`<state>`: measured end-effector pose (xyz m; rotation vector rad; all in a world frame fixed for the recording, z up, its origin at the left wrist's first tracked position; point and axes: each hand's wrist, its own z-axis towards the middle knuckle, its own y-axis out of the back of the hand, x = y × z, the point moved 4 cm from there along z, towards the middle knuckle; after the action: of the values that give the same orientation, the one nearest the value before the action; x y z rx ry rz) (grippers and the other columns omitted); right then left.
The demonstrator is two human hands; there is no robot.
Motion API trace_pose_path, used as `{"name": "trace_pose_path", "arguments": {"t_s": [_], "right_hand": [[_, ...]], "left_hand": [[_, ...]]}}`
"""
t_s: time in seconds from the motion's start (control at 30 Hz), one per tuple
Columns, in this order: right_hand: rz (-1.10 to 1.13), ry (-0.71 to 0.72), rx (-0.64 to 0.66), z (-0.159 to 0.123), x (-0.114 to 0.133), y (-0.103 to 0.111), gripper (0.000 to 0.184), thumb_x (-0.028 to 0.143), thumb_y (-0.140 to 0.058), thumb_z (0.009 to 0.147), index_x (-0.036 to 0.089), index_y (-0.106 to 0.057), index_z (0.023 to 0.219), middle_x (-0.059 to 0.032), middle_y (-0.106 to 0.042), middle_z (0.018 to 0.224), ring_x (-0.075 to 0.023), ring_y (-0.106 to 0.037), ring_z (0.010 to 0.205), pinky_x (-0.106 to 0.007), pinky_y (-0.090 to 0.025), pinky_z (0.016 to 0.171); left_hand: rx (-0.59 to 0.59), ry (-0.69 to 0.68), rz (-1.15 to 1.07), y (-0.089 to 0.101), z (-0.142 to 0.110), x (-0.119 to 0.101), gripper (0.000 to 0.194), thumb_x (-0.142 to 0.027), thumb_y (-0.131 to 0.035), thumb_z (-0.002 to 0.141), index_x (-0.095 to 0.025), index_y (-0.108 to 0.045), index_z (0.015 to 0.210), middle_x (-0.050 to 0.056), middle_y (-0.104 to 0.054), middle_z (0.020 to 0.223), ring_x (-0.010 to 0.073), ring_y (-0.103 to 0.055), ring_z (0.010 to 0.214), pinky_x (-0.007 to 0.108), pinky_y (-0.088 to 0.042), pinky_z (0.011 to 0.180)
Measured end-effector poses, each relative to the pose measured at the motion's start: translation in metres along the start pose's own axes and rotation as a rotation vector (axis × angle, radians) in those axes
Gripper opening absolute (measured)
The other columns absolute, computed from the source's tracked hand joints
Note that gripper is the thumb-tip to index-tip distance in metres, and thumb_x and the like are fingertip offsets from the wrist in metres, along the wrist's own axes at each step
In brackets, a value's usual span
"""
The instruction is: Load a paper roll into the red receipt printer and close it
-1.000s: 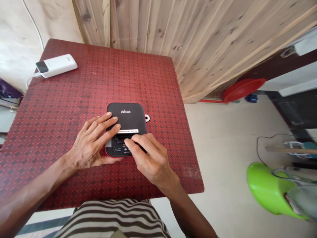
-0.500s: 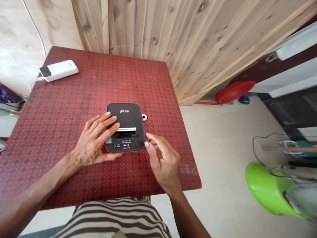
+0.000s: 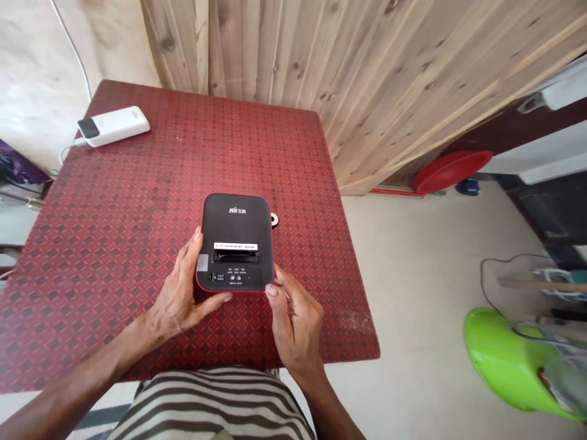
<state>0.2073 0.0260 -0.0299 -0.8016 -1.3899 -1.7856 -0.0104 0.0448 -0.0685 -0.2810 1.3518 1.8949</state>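
Note:
A small black label printer (image 3: 237,229) with a red lower rim is on the red patterned table. On its top show a paper slot, a white warning strip and a row of buttons. My left hand (image 3: 181,293) grips the printer's left side, fingers along the edge and thumb at the front. At the right front corner, my right hand (image 3: 296,318) pinches the printer between thumb and fingers. A white ring with a dark centre (image 3: 274,220) pokes out from behind the printer's right side, mostly hidden.
A white power bank (image 3: 117,126) with a cable lies at the table's (image 3: 160,183) far left. A wooden plank wall (image 3: 293,55) stands behind. Right of the table, a green plastic chair or tub (image 3: 499,360) and a red basin (image 3: 452,171) are on the floor.
My left hand has slid off the printer's top to its left side. My right hand has closed onto the right front corner. The printer appears slightly nearer and turned a little.

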Motion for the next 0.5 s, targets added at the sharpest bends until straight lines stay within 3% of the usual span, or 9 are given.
{"name": "trace_pose_path", "arguments": {"t_s": [0.27, 0.5], "right_hand": [[0.029, -0.022, 0.035, -0.0002, -0.0036, 0.0038, 0.032, 0.030, -0.056, 0.105, 0.017, -0.069, 0.130, -0.0097, -0.080, 0.115, -0.0183, -0.078, 0.093, -0.030, -0.064, 0.083], [0.050, -0.030, 0.054, -0.0018, -0.0070, 0.0079, 0.034, 0.028, -0.057, 0.104, 0.020, -0.068, 0.135, -0.0080, -0.079, 0.121, -0.0172, -0.078, 0.094, -0.029, -0.064, 0.086]], "left_hand": [[0.002, 0.044, 0.026, -0.0005, -0.0069, -0.0086, 0.111, -0.055, -0.073, 0.090, -0.016, -0.005, 0.168, 0.027, -0.039, 0.164, 0.0395, -0.047, 0.150, 0.053, -0.055, 0.112], [0.001, -0.069, 0.048, 0.0069, -0.0035, -0.0056, 0.105, -0.044, -0.077, 0.090, -0.013, -0.013, 0.167, 0.025, -0.044, 0.160, 0.0352, -0.047, 0.150, 0.049, -0.056, 0.113]]}}
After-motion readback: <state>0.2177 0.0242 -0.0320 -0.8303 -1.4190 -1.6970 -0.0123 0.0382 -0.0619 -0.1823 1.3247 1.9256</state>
